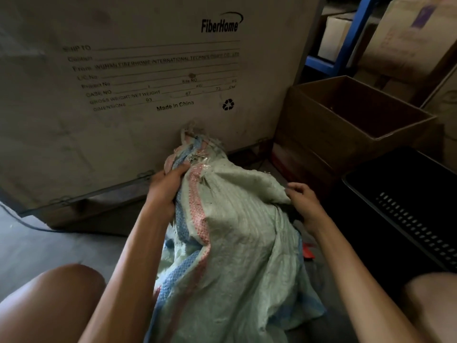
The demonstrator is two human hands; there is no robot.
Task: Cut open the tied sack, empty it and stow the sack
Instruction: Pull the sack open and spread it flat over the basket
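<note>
A pale green woven sack (237, 233) with pink and blue stripes lies crumpled on the floor between my knees. Its frayed top end points away from me, toward a big carton. My left hand (164, 189) grips the striped edge just below that frayed top. My right hand (303, 200) pinches a fold of the green cloth on the sack's right side. The sack looks limp and mostly flat. No knife or scissors shows in view.
A tall FiberHome carton (138, 78) stands right behind the sack. An open brown box (346, 125) sits at the right, and a black slotted plastic crate (405, 214) nearer me. Something small and red (308, 252) lies on the floor by the sack. Blue shelving with boxes stands far right.
</note>
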